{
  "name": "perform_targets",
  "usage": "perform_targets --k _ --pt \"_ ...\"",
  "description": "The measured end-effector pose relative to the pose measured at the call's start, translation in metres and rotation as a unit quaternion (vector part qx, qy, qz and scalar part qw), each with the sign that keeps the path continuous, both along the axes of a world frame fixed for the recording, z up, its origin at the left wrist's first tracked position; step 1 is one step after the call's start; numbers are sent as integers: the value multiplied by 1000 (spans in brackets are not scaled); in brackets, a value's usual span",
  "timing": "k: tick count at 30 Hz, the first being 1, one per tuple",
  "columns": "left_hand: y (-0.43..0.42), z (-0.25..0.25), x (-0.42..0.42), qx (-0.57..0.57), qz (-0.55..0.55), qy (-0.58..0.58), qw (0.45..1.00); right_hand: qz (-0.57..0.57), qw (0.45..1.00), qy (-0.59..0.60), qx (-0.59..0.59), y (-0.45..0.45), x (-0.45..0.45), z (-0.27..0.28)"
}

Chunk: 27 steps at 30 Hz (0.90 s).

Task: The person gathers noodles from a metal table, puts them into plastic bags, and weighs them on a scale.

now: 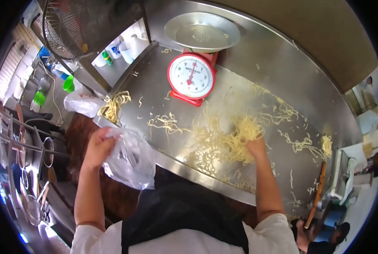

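Observation:
My left hand is closed on the rim of a clear plastic bag, which hangs over the table's front edge. On the steel table my right hand grips a clump of yellow noodles; the strands hide most of its fingers. Flattened noodles spread leftward from this clump. Behind them stands a red dial scale with a round metal pan on top. Its red needle points near the bottom of the dial, with the thin end up near the top mark.
A small noodle heap lies at the table's left corner. Loose strands litter the right side. A wooden stick leans at the right edge. A wire fan guard is at upper left. Another person's feet show at lower right.

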<state>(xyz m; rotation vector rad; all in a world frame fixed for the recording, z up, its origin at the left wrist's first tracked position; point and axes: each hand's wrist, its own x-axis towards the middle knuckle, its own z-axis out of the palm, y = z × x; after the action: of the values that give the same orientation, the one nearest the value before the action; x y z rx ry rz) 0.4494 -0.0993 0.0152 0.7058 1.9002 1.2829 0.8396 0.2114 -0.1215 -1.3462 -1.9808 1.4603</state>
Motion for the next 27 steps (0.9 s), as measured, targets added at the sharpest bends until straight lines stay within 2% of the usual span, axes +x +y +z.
perform_targets --k 2,3,4,5,6,8,11,14,17,20,21,25,27 --pt "14 13 -6 62 84 -20 994 96 968 -179 148 -8 7 -14" --pt "21 15 -13 98 112 -47 988 92 917 -312 231 -25 2 -21" --pt "26 17 -22 133 137 -73 979 85 841 -437 306 -43 -8 -26" --pt "27 24 -32 142 116 -109 977 42 879 -449 155 -54 -32 0" --pt "40 32 -26 181 150 -121 964 42 884 -432 176 -63 -43 -1" --pt "58 33 -34 218 155 -150 952 36 889 -400 222 -73 -53 -5" --pt "86 54 -27 240 146 -239 930 86 899 -338 264 -80 -53 -22" --pt "108 55 -41 298 46 -338 891 72 912 -285 285 -87 -53 -22" --pt "125 66 -36 378 1 -390 840 43 920 -300 247 -81 -55 -25" --pt "135 86 -13 443 55 -411 795 26 978 -116 169 -72 -57 -3" --pt "141 100 -3 449 153 -394 787 -28 995 -37 90 -71 -55 -1" --pt "164 110 -4 511 148 -394 750 -52 994 84 -50 -67 -58 40" --pt "183 110 2 492 145 -373 773 -24 993 109 -35 -65 -58 61"
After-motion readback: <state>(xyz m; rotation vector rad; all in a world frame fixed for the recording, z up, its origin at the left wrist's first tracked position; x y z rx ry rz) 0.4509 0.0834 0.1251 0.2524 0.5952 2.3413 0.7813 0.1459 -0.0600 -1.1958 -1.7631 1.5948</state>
